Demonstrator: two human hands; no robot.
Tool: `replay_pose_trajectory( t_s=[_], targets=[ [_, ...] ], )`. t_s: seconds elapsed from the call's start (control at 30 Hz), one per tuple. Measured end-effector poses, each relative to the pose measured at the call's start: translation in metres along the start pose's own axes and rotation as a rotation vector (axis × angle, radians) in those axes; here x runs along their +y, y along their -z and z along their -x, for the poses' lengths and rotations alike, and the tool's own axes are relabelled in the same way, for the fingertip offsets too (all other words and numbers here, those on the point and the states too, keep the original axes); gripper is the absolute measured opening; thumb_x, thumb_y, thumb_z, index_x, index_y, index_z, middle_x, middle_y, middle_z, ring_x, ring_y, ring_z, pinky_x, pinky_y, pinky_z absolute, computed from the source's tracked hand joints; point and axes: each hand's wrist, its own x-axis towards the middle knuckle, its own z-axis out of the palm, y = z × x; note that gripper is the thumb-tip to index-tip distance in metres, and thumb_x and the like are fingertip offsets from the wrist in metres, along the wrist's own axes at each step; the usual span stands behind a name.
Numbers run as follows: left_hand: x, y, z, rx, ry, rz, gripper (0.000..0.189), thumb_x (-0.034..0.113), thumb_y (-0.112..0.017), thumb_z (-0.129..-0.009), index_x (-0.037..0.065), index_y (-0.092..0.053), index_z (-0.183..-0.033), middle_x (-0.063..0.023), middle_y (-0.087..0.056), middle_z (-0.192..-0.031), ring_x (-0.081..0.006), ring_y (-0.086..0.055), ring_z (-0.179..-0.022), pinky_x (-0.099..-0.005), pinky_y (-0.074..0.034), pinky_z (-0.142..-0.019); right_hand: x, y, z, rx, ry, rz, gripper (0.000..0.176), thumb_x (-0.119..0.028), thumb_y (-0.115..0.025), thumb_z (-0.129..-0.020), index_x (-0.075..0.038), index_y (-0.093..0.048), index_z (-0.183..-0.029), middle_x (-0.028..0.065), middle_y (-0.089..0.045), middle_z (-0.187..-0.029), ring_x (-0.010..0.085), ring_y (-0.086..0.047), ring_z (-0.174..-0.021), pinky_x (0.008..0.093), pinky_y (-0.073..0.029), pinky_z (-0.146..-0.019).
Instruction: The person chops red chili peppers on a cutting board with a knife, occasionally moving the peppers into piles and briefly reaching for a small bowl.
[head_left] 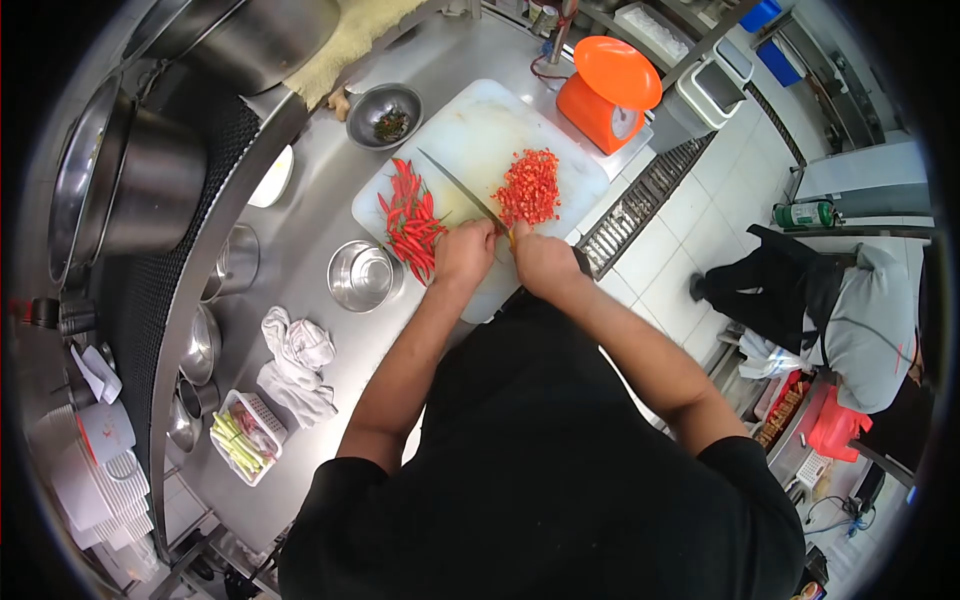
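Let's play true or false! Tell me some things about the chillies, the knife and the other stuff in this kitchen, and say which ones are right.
1. The right hand holds the knife. True.
2. The chopped chillies are green. False: they are red.
3. The whole chillies lie on the cutting board, near the left hand. True.
4. The orange scale stands on the floor. False: it stands on the counter, just past the board.
5. The steel bowl beside the board is full of chopped chillies. False: it looks empty.
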Motion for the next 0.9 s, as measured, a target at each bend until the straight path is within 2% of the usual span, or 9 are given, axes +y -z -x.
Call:
replay_pose_trajectory(
  t_s=[0.23,0.33,0.63,0.77,0.9],
  targets=[
    [0.001,-0.001,0.006,-0.008,0.028,0.043,0.01,0.013,-0.071,-0.09,0.007,-0.075,-0.097,-0.0161,-0.073,-0.089,-0.0379,-0.072,-0.084,-0.0499,-0.057,-0.076,-0.002,0.017,0.012,-0.031,0.045,0.083,0.021,-0.017,-0.056,-0.101,0.0,-0.052,-0.113,0.0208,-0.076,-0.087,0.0359,-0.077,-0.077,0.0462,-0.061,-0.068],
    [0.0,-0.005,0.008,0.005,0.021,0.042,0.011,0.013,-0.071,-0.09,0.008,-0.076,-0.098,-0.015,-0.074,-0.092,-0.0367,-0.072,-0.086,-0.0488,-0.057,-0.077,-0.002,-0.006,0.006,0.026,-0.006,0.033,0.021,-0.017,-0.057,-0.1,0.0,-0.052,-0.112,0.0202,-0.076,-0.086,0.0365,-0.077,-0.076,0.0462,-0.061,-0.067],
    [0.0,-0.005,0.01,0.031,0.025,0.053,0.011,0.013,-0.072,-0.091,0.008,-0.076,-0.099,-0.0133,-0.074,-0.094,-0.035,-0.072,-0.085,-0.0477,-0.058,-0.076,-0.004,0.02,0.012,-0.049,0.012,0.036,0.025,-0.02,-0.056,-0.102,0.001,-0.052,-0.114,0.021,-0.076,-0.09,0.0368,-0.077,-0.084,0.0473,-0.061,-0.074],
    [-0.001,-0.006,0.01,0.043,0.02,0.063,0.01,0.014,-0.073,-0.09,0.009,-0.076,-0.098,-0.0127,-0.074,-0.094,-0.0348,-0.072,-0.084,-0.0482,-0.057,-0.075,0.001,-0.005,0.004,-0.026,-0.022,0.011,0.028,-0.024,-0.057,-0.103,0.001,-0.052,-0.115,0.0216,-0.075,-0.092,0.037,-0.077,-0.083,0.0473,-0.06,-0.073],
    [-0.001,-0.007,0.009,0.019,0.033,0.053,0.009,0.016,-0.074,-0.09,0.008,-0.075,-0.096,-0.0126,-0.074,-0.092,-0.0344,-0.072,-0.082,-0.0483,-0.057,-0.074,0.011,0.006,0.001,-0.044,0.005,-0.041,0.031,-0.028,-0.06,-0.103,0.0,-0.053,-0.115,0.0221,-0.075,-0.095,0.0385,-0.075,-0.088,0.0489,-0.059,-0.077]
  ],
)
